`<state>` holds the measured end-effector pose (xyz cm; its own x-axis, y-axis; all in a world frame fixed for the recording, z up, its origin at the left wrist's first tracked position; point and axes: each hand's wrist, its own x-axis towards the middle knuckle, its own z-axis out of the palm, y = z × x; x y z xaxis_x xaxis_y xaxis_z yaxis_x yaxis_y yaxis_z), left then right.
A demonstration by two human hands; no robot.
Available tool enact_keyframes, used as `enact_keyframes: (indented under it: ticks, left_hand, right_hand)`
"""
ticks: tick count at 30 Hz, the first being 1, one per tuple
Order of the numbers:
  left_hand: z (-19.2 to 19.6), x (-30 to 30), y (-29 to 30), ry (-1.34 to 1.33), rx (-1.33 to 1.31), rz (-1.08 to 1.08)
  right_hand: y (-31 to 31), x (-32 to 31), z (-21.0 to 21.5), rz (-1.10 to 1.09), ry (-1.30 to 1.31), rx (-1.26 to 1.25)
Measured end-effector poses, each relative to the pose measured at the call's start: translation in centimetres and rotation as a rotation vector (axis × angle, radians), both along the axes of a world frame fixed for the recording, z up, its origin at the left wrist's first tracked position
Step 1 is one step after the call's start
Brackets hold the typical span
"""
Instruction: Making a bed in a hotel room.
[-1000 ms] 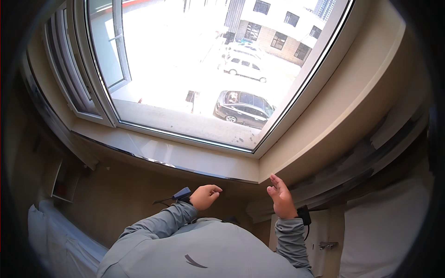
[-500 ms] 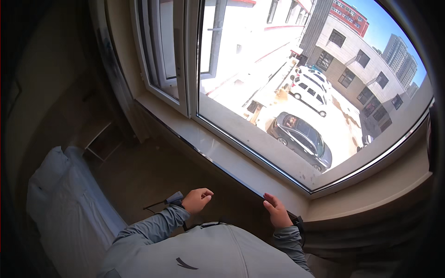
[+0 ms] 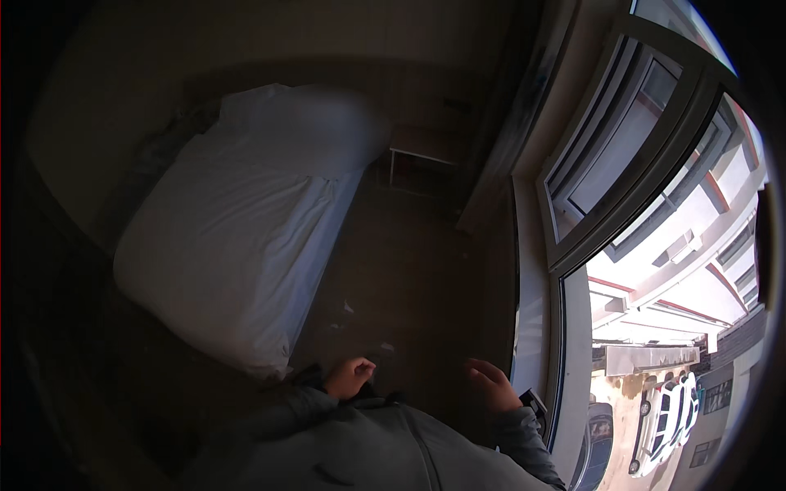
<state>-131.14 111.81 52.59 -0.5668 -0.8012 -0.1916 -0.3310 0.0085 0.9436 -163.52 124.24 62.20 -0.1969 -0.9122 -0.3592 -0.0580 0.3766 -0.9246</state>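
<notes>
My left hand [image 3: 350, 377] hangs in front of my body, its fingers loosely curled in, with nothing visible in them. To its right is my right hand [image 3: 491, 383], fingers stretched out and holding nothing. The windowsill [image 3: 532, 303] is the thing nearest to my right hand, and I see a gap between them. A dark device is strapped at my right wrist [image 3: 534, 405]. Both hands are in the air and dimly lit.
A bed [image 3: 221, 237] with a white cover stands at the left. Beyond it is a small low table [image 3: 422, 155] near the curtain. Several pale scraps [image 3: 348, 308] lie on the dark floor [image 3: 409, 270]. The window [image 3: 618, 172] at the right has one sash ajar; cars show outside.
My view has swung left, from the window toward the bed. The window now lies at the right and the room looks darker. Both hands stay in front of my body.
</notes>
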Motion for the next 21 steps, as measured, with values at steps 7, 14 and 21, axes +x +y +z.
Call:
enact_keyframes:
  ticks: [7, 14, 21]
  left_hand:
    - [1.0, 11.4, 6.4, -0.018, -0.026, 0.299]
    - [1.7, 23.7, 11.3, -0.074, -0.084, 0.509]
    - [4.4, 41.6, 17.1, -0.186, -0.096, 0.654]
  right_hand:
    - [-5.7, 12.7, 3.1, 0.462, 0.192, -0.048]
    - [-7.4, 26.8, 1.9, 0.860, 0.102, -0.064]
    - [-7.2, 46.6, 0.7, 1.046, 0.007, 0.006]
